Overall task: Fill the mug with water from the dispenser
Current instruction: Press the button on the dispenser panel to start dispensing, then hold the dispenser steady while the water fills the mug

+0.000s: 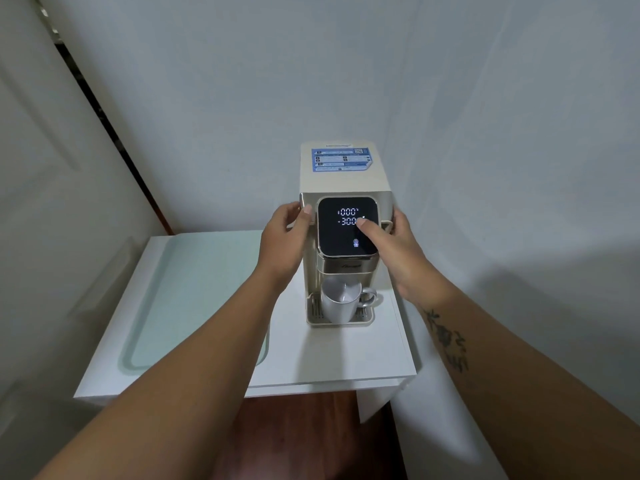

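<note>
A cream water dispenser [343, 181] stands on a white table. Its black touch panel [341, 237] shows lit digits. A white mug [341, 303] stands upright on the drip tray [313, 318] under the spout, handle to the right. My left hand [284, 237] grips the dispenser's upper left corner. My right hand [391, 244] wraps the upper right side, and its thumb presses the right part of the panel beside the digits. Whether water is running into the mug is not clear.
The white table [311, 368] carries a pale green mat [194, 299] left of the dispenser. White walls close in behind and on the right. A door [52, 202] stands at the left. Dark wooden floor [304, 441] shows below the table's front edge.
</note>
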`<state>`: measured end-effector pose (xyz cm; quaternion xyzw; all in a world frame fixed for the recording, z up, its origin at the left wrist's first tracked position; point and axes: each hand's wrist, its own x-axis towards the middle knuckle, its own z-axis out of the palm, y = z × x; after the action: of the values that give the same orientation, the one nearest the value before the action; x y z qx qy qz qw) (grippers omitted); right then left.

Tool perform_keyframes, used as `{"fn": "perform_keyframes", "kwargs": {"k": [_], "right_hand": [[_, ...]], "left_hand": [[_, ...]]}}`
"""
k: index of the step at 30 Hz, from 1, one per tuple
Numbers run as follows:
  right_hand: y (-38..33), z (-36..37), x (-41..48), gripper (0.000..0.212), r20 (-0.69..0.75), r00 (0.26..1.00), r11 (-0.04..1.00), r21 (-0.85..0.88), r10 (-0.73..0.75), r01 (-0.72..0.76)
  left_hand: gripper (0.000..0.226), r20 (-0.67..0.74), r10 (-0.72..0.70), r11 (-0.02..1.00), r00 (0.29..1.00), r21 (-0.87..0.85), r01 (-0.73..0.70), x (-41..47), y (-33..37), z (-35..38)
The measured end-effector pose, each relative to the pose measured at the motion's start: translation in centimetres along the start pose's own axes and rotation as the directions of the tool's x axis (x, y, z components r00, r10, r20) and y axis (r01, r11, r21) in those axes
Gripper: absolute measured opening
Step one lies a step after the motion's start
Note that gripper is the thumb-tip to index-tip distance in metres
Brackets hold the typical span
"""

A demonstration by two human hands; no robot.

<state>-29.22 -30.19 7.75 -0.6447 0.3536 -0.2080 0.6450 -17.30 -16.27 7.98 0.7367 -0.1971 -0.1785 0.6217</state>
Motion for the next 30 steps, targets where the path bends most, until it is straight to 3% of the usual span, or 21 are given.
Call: {"fn": "perform_keyframes", "kwargs": {"k": [7,11,14,18,30], "right_hand": [[-4.4,0.2,2.1,0.079,-0.031,0.991,0.985,-0.113,-0.132,0.128],[-5.5,0.8,3.6,0.065,-0.049,0.987,0.978,-0.149,-0.153,0.144],[-5.8,1.0,4.4,0.059,-0.032,0.983,0.964,-0.207,-0.178,0.168],[-6.5,1.0,5.6,0.055,-0.01,0.984,0.952,-0.255,-0.18,0.172],[-6.7,1.3,9.0,0.044,0.029,0.991,0.942,-0.308,-0.13,0.133]], "left_hand": [[0.057,0.016,0.019,1.0,1.0,-0.023,-0.018,3.0,3.3,0.0],[0.044,0.049,0.013,1.0,0.999,0.003,-0.013,4.0,4.3,0.6],[0.053,0.069,-0.015,0.999,0.998,0.049,0.012,4.7,4.5,1.0],[0.046,0.121,-0.047,0.99,0.991,0.135,0.03,5.4,4.8,1.9],[0.043,0.035,-0.029,0.98,0.999,0.197,0.021,8.1,4.7,3.5]]}}
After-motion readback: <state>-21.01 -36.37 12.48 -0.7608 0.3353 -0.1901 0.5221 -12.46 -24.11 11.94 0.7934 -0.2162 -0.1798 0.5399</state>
